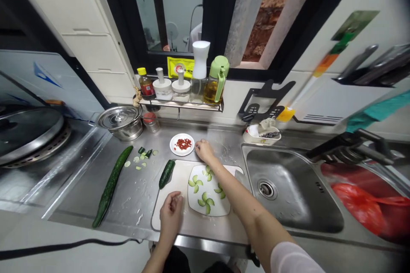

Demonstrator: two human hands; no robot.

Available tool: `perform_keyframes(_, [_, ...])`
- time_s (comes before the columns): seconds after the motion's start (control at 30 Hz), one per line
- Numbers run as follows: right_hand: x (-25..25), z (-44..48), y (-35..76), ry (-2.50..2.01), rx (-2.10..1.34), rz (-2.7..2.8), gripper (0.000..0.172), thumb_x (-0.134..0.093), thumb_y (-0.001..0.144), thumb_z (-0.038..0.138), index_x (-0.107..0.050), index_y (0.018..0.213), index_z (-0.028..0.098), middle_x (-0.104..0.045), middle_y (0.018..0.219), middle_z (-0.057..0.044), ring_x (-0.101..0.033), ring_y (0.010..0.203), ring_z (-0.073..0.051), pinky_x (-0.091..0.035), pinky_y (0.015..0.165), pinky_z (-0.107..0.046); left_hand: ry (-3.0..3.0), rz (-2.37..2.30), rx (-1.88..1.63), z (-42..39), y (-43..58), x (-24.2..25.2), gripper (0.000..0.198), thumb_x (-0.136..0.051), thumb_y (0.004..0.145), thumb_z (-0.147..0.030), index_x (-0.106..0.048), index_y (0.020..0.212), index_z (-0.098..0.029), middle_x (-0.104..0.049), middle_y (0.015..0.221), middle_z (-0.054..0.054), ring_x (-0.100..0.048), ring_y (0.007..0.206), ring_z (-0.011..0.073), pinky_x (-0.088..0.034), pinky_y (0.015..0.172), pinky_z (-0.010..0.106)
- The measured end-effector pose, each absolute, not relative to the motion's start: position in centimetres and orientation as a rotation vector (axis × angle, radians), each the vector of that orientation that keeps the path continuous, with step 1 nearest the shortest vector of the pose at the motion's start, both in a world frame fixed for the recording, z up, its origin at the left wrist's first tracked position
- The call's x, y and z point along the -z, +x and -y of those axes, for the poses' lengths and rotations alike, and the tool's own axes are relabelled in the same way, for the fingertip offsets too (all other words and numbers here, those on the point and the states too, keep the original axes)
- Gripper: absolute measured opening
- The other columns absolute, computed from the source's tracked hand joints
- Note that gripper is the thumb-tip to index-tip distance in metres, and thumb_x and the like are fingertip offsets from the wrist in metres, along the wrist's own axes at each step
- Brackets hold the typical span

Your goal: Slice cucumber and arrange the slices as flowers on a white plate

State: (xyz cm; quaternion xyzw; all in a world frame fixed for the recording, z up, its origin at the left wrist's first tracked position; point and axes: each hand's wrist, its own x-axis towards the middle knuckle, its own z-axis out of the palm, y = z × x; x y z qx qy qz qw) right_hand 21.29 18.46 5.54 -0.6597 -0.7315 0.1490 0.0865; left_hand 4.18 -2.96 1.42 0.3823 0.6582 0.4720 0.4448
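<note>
My right hand (pixel 204 151) reaches to the right edge of a small white plate (pixel 174 150) that bears chopped red pieces (pixel 183 143); its fingers are curled together at the rim. My left hand (pixel 171 213) hovers over the lower left of the white cutting board (pixel 156 221), fingers curled, and what they hold, if anything, is too small to name. Between my arms lies a white squarish plate (pixel 195 198) with green cucumber slices (pixel 205 201) set in pinwheel groups. A short cucumber piece (pixel 167 174) rests on the board's upper left corner.
A long cucumber (pixel 112 186) and small cucumber scraps (pixel 141 161) lie left of the board. A steel pot (pixel 123 124) stands at the back left. Bottles line a shelf (pixel 188 104) behind. The sink (pixel 291 192) is on the right, beside a red bag (pixel 361 207).
</note>
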Motion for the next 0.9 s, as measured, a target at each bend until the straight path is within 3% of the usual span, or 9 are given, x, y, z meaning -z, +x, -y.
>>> perform_keyframes(0.37, [-2.1,-22.7,18.4,-1.963,-0.441,2.256,0.025,-0.048,0.089,0.020,-0.072,0.096,0.022,-0.058,0.112,-0.009,-0.048,0.105,-0.021,-0.039,0.080,-0.027,0.825,-1.668,-1.144,3.2,2.3,0.2,0.065,-0.070,0.059,-0.070,-0.070,0.091,-0.014,-0.056,0.061,0.000,-0.055,0.058,0.0139,-0.047,0.055,0.023])
perform_keyframes(0.63, [-0.8,-23.1,18.0,-1.901,-0.486,2.199,0.024,-0.047,0.091,0.021,-0.069,0.098,0.020,-0.058,0.110,-0.010,-0.047,0.105,-0.022,-0.038,0.082,-0.028,0.839,-1.677,-1.163,3.5,1.7,0.1,0.061,-0.070,0.061,-0.068,-0.070,0.091,-0.014,-0.051,0.058,-0.002,-0.050,0.055,0.0124,-0.043,0.053,0.022])
perform_keyframes(0.9, [-0.5,-22.7,19.2,-1.627,-0.867,1.641,0.013,-0.053,0.079,0.017,-0.063,0.072,0.019,-0.062,0.085,-0.003,-0.053,0.089,-0.017,-0.040,0.088,-0.029,0.880,-1.652,-1.165,3.7,2.2,-0.8,0.060,-0.070,0.063,-0.066,-0.068,0.092,-0.014,-0.052,0.060,-0.002,-0.051,0.057,0.0126,-0.044,0.056,0.023])
